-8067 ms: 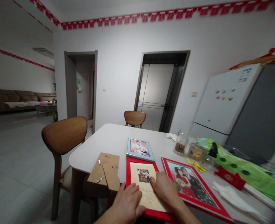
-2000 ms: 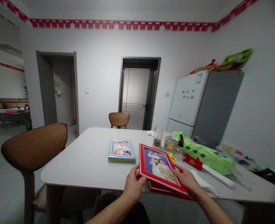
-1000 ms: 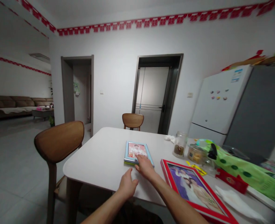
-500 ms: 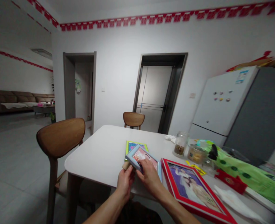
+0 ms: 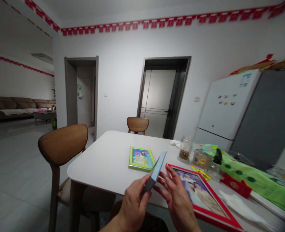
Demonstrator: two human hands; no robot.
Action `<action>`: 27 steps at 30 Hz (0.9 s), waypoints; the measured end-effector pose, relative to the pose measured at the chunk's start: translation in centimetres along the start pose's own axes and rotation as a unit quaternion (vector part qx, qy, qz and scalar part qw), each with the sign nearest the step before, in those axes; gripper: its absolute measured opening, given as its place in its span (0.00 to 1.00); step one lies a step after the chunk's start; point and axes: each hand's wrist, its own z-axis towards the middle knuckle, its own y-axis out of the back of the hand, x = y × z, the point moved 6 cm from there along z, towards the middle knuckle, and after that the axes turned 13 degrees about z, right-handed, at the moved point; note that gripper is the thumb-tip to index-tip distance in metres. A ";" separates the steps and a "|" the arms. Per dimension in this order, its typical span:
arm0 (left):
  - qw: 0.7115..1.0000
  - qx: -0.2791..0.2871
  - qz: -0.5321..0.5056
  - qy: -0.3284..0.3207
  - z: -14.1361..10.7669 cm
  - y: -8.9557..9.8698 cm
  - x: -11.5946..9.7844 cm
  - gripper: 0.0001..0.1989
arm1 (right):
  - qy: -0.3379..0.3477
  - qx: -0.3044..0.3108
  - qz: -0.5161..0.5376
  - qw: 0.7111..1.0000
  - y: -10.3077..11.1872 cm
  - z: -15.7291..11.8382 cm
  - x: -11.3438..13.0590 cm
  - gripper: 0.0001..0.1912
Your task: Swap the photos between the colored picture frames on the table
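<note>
A light blue picture frame (image 5: 157, 167) stands nearly on edge above the table's front edge, its picture turned out of sight. My left hand (image 5: 135, 196) grips it by its lower end. Just right of it, my right hand (image 5: 175, 190) is open, fingers spread; I cannot tell whether a fingertip touches the frame. A green picture frame (image 5: 140, 158) lies flat on the white table behind my hands. Under and beyond my right hand lies a larger red picture frame (image 5: 206, 197) holding a photo of people.
Right of the hands are a glass jar (image 5: 185, 149), a round clear container (image 5: 201, 158), a red box (image 5: 236, 186), a green package (image 5: 258, 180) and white tissue (image 5: 241, 206). Wooden chairs stand at the left (image 5: 63, 143) and far side (image 5: 137, 124) of the white table (image 5: 101, 158).
The blue frame has turned from lying tilted, picture up, to standing on edge. My right hand has let go and moved right with fingers spread. The green frame is now fully uncovered.
</note>
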 end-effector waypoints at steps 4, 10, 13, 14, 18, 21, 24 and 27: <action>0.968 0.080 0.146 -0.186 -2.2 -2.1 -1.7 0.19 | -0.084 -0.033 -0.008 0.996 3.3 -0.2 -1.2 0.39; 0.927 0.110 0.253 -0.255 -4.5 -6.8 -0.1 0.16 | -0.086 -0.012 -0.196 0.977 6.7 1.3 -4.5 0.39; 0.914 0.163 0.277 -0.247 -5.1 -7.7 0.4 0.17 | -0.041 0.027 -0.341 0.939 6.7 1.8 -5.7 0.31; 0.911 0.180 0.284 -0.238 -5.2 -7.6 0.5 0.17 | -0.028 0.040 -0.389 0.920 6.4 1.7 -5.9 0.28; 0.906 0.219 0.301 -0.200 -5.1 -7.5 0.9 0.20 | 0.005 0.072 -0.570 0.819 5.2 1.2 -5.5 0.20; 0.906 0.230 0.292 -0.204 -4.9 -8.0 0.9 0.20 | 0.008 0.090 -0.637 0.766 4.3 1.0 -4.7 0.14; 0.908 0.234 0.286 -0.198 -4.2 -8.4 0.9 0.19 | 0.006 0.068 -0.648 0.758 4.1 1.7 -4.1 0.13; 0.906 0.242 0.304 -0.168 -3.4 -7.6 2.0 0.18 | 0.028 0.100 -0.665 0.739 3.4 2.7 -4.3 0.13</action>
